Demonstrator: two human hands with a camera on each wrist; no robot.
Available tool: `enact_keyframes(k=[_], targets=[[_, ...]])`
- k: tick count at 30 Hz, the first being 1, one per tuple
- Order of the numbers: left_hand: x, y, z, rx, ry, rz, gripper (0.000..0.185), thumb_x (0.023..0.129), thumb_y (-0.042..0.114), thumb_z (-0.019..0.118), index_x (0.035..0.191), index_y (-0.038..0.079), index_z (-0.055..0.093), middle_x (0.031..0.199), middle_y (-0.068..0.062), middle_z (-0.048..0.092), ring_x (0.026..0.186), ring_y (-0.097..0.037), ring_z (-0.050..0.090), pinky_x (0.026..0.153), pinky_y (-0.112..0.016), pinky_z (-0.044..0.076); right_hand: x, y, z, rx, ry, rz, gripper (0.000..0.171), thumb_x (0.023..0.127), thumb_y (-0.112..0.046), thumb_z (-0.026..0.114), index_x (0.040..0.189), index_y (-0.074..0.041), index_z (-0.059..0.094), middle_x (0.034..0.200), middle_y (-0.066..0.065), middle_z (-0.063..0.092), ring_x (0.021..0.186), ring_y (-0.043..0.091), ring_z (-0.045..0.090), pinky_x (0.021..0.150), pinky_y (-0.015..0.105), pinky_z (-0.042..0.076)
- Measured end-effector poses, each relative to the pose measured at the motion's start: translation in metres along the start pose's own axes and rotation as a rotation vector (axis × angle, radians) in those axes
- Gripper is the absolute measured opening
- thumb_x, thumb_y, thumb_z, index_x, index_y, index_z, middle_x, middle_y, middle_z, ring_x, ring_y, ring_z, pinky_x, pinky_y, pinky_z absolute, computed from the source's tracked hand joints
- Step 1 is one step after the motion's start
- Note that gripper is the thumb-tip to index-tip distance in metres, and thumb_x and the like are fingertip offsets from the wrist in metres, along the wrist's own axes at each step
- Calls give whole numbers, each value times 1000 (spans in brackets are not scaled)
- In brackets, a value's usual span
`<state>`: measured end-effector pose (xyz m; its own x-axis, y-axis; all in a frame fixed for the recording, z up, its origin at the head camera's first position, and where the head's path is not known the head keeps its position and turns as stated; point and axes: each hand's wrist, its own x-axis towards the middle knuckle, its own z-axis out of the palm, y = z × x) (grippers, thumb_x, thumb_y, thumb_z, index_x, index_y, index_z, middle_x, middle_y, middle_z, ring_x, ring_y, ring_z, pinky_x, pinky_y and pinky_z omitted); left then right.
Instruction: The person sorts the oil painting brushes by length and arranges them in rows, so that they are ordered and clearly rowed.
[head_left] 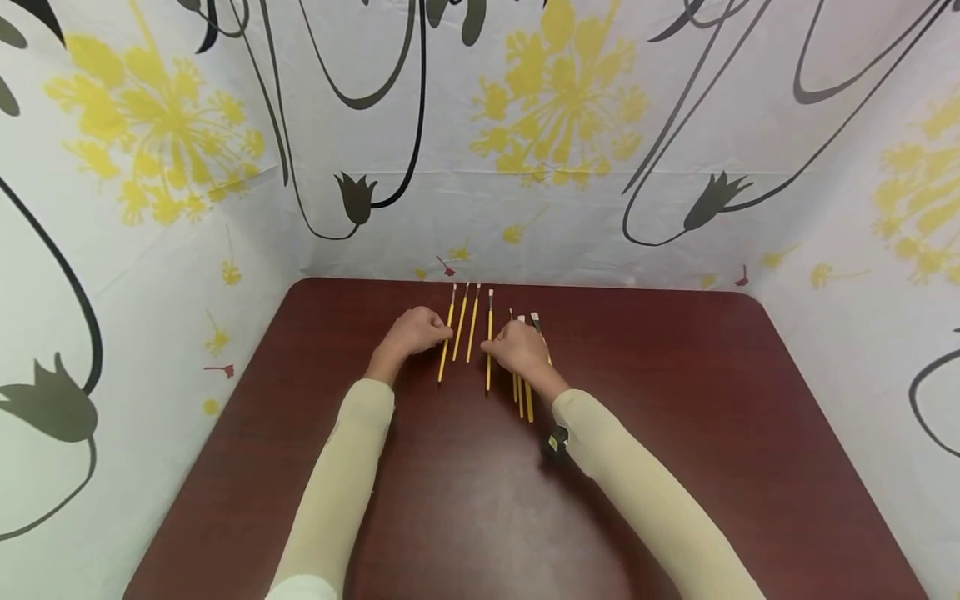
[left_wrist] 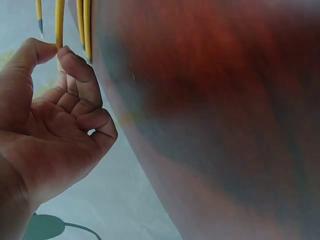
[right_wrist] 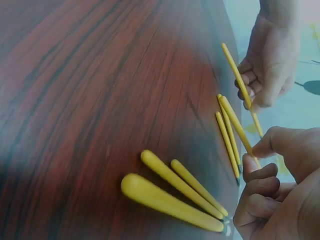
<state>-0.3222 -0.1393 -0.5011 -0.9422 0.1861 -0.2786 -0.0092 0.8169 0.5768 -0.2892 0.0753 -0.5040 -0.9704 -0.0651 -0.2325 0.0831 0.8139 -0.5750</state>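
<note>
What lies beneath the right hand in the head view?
At least three paintbrushes lie partly beneath the right hand: their bristles show beyond it, their yellow handle ends on the near side. Stretches between are covered, so which bristles join which handle cannot be seen.

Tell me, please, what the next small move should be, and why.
I would probably have the right hand ease its pinched paintbrush slightly toward the two untouched paintbrushes lying left of it, since the gap there looks wider than the one beside the far-left paintbrush, which the left hand pinches.
</note>
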Motion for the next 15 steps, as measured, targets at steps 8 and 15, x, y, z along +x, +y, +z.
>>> enact_keyframes(k=[8,15], targets=[[16,6,-9,55,-26,-44,46,89,40,61,51,16,49,51,3,48,47,-16,43,50,-31,38,15,-17,7,32,-17,111,48,85,-48,66,52,-17,49,46,-3,39,40,15,37,39,30,31],[27,13,-10,100,-38,-35,46,89,40,60,51,15,53,50,0,51,46,-16,45,49,-30,39,28,-26,9,-7,21,158,42,83,-50,66,59,-17,53,51,-2,43,44,16,43,39,30,30]])
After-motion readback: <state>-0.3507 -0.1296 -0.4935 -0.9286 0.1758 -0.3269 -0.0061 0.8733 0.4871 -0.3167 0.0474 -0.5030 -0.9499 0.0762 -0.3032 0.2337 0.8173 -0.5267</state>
